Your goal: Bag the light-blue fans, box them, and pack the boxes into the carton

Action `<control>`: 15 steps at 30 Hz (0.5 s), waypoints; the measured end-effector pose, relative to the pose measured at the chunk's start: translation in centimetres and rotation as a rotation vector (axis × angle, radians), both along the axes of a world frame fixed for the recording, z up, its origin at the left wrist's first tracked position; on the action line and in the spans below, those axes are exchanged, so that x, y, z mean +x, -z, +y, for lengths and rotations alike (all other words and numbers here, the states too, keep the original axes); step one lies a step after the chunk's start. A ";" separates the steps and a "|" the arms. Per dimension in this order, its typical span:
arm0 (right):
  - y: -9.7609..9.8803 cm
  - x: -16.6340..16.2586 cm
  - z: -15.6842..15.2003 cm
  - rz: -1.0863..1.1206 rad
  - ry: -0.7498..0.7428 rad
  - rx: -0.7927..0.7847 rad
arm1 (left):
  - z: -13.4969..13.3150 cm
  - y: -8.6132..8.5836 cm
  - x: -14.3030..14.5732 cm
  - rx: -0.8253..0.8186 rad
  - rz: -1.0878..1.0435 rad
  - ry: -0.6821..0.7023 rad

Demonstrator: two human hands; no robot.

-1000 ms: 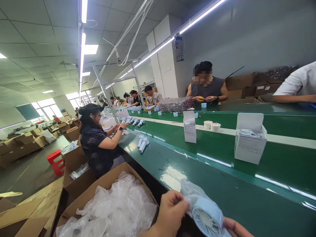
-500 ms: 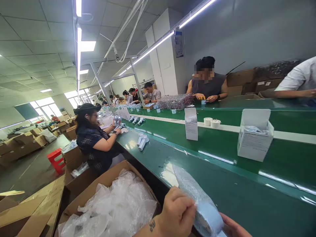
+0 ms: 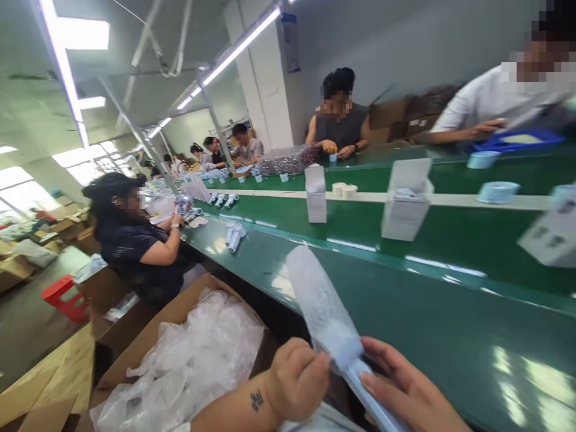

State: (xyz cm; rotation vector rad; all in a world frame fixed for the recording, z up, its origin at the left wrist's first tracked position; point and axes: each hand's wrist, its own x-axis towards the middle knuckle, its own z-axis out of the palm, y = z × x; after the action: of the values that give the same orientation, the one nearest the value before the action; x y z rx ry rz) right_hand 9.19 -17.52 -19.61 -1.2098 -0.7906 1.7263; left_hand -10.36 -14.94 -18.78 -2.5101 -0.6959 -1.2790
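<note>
My left hand [image 3: 300, 378] is closed in a pinch on the lower edge of a clear bubble-wrap bag [image 3: 317, 294]. The bag covers the upper part of a light-blue handheld device [image 3: 348, 348], possibly a small fan; its exact kind is hard to tell through the plastic. My right hand [image 3: 400, 378] is wrapped round the device's handle, which slants down to the lower right. The bag's far end points up and away over the green bench [image 3: 270, 270]. Beside my left forearm, a cardboard box [image 3: 130, 354] holds many loose bubble bags [image 3: 198, 348].
On the green conveyor [image 3: 351, 222] stand open white boxes [image 3: 407, 204], white rolls [image 3: 344, 190] and light-blue round parts [image 3: 498, 192]. Pale handheld devices [image 3: 234, 236] lie on the bench. A co-worker [image 3: 135, 246] sits at left; others work across the line. A red stool [image 3: 65, 297] stands on the floor.
My view has swung right, bringing more boxes and the co-worker at far right into sight. The device has turned so that its handle shows, with my right hand round it.
</note>
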 end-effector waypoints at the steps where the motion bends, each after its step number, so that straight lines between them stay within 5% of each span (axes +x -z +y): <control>1: -0.6 -0.2 -0.2 0.008 -0.005 0.023 | 0.2 -0.5 0.0 -0.099 -0.043 0.003; 4: -1.5 -0.6 -0.3 0.055 -0.020 0.071 | 1.2 -1.4 0.3 -0.367 -0.215 -0.061; 10: -0.6 0.0 -0.6 0.122 -0.014 0.007 | 1.7 -0.4 0.1 -0.048 0.058 0.198; 15: -0.1 -0.1 -0.8 0.234 -0.024 0.056 | 1.9 -1.2 0.9 -0.340 -0.118 0.104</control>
State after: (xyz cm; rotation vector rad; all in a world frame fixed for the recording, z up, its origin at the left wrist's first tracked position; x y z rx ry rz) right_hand 9.08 -18.34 -19.47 -0.9434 -0.7095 1.8129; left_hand -9.44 -13.00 -17.60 -2.7870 -0.8862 -1.4629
